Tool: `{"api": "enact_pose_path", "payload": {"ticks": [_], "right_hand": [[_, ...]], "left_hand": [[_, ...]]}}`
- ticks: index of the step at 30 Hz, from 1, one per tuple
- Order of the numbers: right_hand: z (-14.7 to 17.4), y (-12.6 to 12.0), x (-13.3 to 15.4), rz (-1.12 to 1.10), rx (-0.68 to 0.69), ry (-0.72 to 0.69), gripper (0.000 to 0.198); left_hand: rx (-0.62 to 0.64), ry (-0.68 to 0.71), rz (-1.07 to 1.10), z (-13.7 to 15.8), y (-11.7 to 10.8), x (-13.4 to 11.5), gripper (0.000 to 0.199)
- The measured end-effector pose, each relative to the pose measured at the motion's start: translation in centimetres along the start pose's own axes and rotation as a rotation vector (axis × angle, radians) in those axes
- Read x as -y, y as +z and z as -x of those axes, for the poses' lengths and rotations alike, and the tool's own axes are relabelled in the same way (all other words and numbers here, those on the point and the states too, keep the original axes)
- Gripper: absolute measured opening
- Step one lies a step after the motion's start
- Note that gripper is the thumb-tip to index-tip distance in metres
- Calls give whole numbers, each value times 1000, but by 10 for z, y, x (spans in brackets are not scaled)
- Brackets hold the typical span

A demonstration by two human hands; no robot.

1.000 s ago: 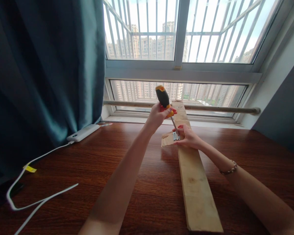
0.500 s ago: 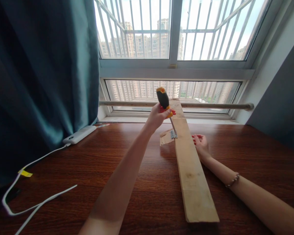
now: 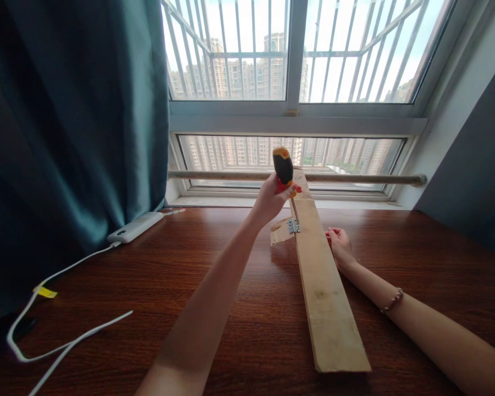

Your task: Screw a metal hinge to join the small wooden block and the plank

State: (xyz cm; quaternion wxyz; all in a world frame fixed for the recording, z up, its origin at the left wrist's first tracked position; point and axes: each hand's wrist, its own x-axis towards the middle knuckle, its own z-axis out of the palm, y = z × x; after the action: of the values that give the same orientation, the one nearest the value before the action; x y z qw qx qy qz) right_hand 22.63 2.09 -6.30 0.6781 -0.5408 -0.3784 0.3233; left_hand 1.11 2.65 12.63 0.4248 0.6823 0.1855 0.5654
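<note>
My left hand is closed round the black and yellow handle of a screwdriver, which stands tilted over a long wooden board. Its shaft points down to a small metal hinge on the board's left edge. Whether the tip touches the hinge I cannot tell. The hinge also lies across a short wooden piece sticking out to the left. My right hand rests at the board's right edge, fingers curled together. Its fingertips are partly hidden, and what they hold, if anything, does not show.
The boards lie on a brown wooden table. At the left are a white power bank, a white cable and a yellow tag. A dark curtain hangs beside the barred window, and a horizontal rail runs behind the table.
My left hand and the screwdriver handle have shifted slightly right, bringing the screwdriver more upright. The fingers of my right hand have curled in closer together.
</note>
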Motion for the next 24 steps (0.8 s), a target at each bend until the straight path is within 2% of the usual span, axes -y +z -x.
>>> {"api": "enact_pose_path", "payload": {"ticks": [3, 11, 20, 24], "right_hand": [[2, 1, 4, -5, 9, 36, 34], [0, -1, 2, 29, 26, 24, 31], [3, -1, 8, 10, 29, 51, 33], [5, 0, 11, 24, 30, 50, 33]], "left_hand": [[5, -29, 47, 0, 0, -3, 19], [30, -59, 93, 1, -1, 0, 18], [67, -44, 58, 1, 2, -2, 20], [5, -66, 123, 2, 11, 3, 19]]}}
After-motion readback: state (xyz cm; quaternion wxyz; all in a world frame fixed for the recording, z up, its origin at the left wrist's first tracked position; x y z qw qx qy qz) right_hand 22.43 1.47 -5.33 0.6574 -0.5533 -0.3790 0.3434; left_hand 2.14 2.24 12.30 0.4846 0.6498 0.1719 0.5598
